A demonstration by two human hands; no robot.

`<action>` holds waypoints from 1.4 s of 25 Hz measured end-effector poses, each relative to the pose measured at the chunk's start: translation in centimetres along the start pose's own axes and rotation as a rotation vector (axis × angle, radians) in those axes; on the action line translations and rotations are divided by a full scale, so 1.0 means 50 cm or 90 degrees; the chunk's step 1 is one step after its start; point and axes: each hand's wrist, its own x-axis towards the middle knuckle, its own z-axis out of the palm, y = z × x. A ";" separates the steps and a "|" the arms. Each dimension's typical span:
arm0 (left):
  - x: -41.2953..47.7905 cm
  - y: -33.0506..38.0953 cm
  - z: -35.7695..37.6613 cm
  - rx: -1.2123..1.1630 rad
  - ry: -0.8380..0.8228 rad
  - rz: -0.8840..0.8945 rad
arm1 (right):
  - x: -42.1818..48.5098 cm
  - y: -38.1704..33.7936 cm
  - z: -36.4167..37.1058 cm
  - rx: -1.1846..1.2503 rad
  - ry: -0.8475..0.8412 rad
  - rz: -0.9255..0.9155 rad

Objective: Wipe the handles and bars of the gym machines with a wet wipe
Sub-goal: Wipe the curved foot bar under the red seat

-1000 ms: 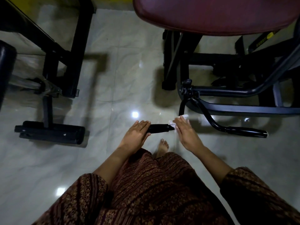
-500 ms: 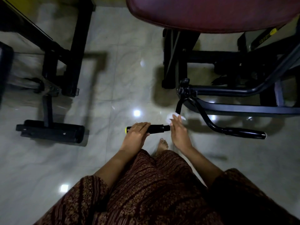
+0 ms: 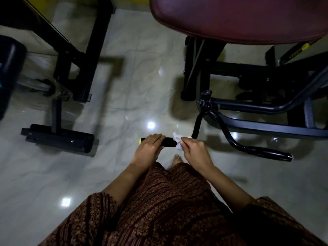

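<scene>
A black handle grip [image 3: 168,141] with a yellow end cap juts left from a curved black bar [image 3: 197,126] of the machine. My left hand [image 3: 148,150] rests over the grip's left part, fingers curled on it. My right hand [image 3: 194,150] pinches a crumpled white wet wipe [image 3: 177,141] against the grip's right end, where it meets the bar. A second black handle [image 3: 266,153] sticks out to the right, untouched.
A maroon padded seat [image 3: 239,18] hangs above the machine's black frame [image 3: 266,110]. Another black machine base [image 3: 56,137] with a foot bar stands at the left. A black roller pad [image 3: 8,68] is at the far left. My bare foot [image 3: 176,160] stands on the glossy tiled floor [image 3: 124,86].
The yellow end cap came into view as my left hand shifted on the grip. My right hand bunched the wipe and slid it left onto the grip's inner end.
</scene>
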 end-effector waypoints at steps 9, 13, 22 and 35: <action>-0.088 -0.050 -0.030 -0.024 0.127 -0.188 | 0.059 -0.007 0.086 -0.193 -0.145 -0.319; -0.089 -0.039 -0.025 -0.100 0.144 -0.254 | 0.099 -0.071 0.123 -0.188 -0.193 -0.369; -0.098 -0.030 -0.005 -0.077 0.155 -0.279 | 0.038 0.073 0.030 -0.266 -0.134 -0.418; -0.096 -0.019 -0.016 -0.218 0.056 -0.358 | 0.054 0.142 -0.001 -0.249 -0.190 -0.587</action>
